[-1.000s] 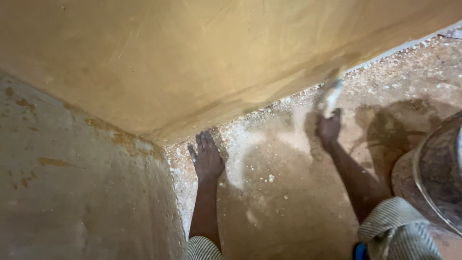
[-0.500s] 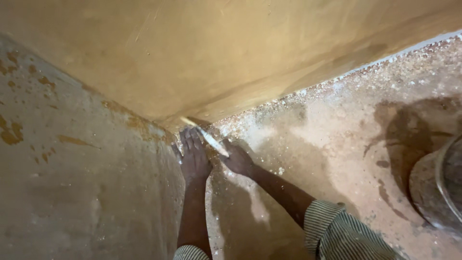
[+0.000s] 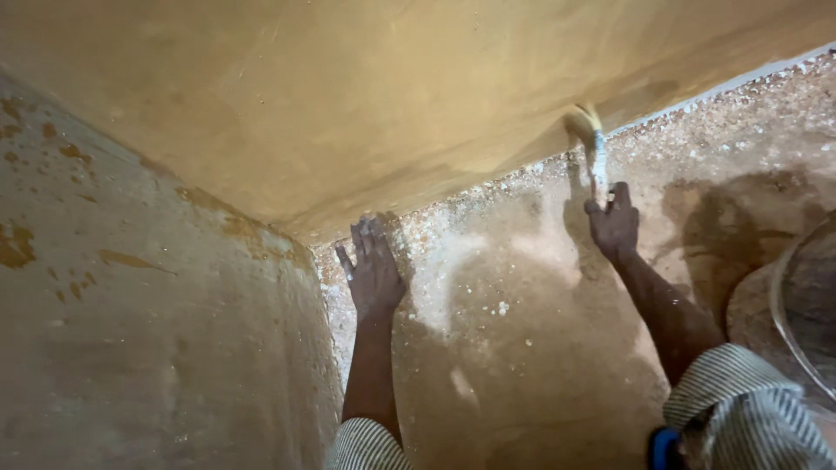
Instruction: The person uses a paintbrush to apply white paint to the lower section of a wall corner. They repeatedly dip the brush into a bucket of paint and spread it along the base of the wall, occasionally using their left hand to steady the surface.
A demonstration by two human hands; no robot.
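The right hand [image 3: 615,224] is clenched around the handle of a paintbrush [image 3: 594,148]. The bristles touch the yellow wall [image 3: 392,96] just above the seam where wall meets floor [image 3: 540,348]. The left hand [image 3: 374,274] grasps nothing; it lies flat, fingers spread, on the floor close to the corner [image 3: 305,239], bracing the body.

Procedure, as judged from this position: keep the bristle tips on the wall side of the seam, stroke parallel to the seam, and use light pressure so paint does not run onto the gritty floor.

Clearances, relative to the corner: the stained side wall [image 3: 148,331] closes off everything to its left. To its right the seam runs open and unobstructed past the brush. A round bucket [image 3: 805,296] stands well right of the corner, near the right sleeve [image 3: 740,409]; it appears to limit backward elbow travel.
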